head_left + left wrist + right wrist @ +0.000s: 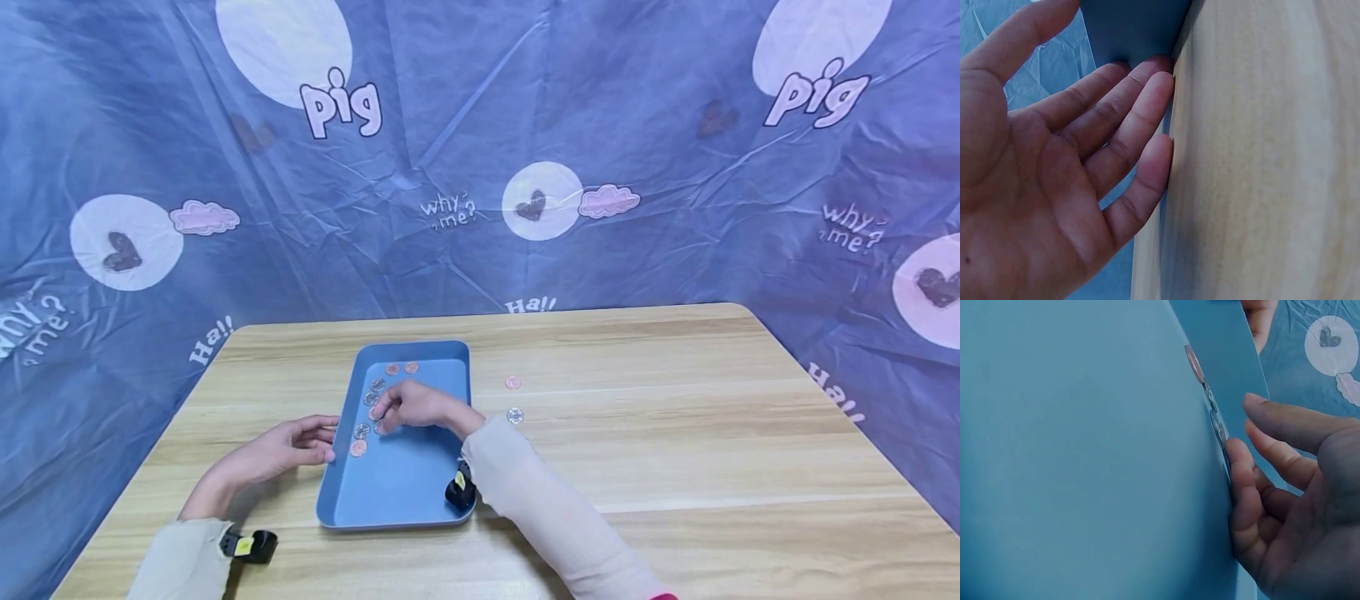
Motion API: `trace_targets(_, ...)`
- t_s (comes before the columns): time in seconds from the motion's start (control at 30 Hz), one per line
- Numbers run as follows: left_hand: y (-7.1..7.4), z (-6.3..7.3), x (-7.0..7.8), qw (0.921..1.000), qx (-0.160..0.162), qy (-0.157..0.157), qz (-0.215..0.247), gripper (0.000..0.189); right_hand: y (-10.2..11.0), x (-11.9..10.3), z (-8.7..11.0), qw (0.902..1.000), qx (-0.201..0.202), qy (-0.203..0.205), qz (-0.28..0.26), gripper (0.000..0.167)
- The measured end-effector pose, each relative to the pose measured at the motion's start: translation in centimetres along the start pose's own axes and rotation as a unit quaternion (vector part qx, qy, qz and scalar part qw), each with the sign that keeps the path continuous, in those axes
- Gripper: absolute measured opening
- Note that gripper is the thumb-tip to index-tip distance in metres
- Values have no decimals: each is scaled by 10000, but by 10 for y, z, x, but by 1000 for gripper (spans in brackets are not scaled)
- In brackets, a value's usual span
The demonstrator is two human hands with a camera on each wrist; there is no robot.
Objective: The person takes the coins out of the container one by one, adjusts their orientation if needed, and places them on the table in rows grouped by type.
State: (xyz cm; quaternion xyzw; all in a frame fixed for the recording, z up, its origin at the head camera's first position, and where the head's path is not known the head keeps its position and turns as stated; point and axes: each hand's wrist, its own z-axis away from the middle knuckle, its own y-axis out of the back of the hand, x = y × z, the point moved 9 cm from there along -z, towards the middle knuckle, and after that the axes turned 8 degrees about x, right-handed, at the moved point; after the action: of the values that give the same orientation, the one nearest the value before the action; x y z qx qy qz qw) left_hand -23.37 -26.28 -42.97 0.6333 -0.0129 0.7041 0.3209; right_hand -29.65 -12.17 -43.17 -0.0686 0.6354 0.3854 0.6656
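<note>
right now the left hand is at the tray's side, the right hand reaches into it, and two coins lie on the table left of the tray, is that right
Not quite: the head view shows the two coins on the table right of the tray, not left. The left hand is at the tray's side and the right hand reaches into it, as you say.

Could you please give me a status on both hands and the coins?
Left hand touching tray. Right hand at coins inside tray. Two more coins on table. No obstruction visible.
</note>
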Motion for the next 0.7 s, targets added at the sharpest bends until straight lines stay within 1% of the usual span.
trace_targets(0.27,1,0,-1,10000,9,-65,-47,68,-2,3,-6,9968,-154,82,784,20)
trace_targets(0.57,1,0,0,10000,-17,-46,-59,68,-4,1,-7,9918,-294,300,1208,17)
trace_targets(0.7,0,0,1,10000,-5,-46,-45,68,-3,1,-7,9903,-314,261,1328,18)
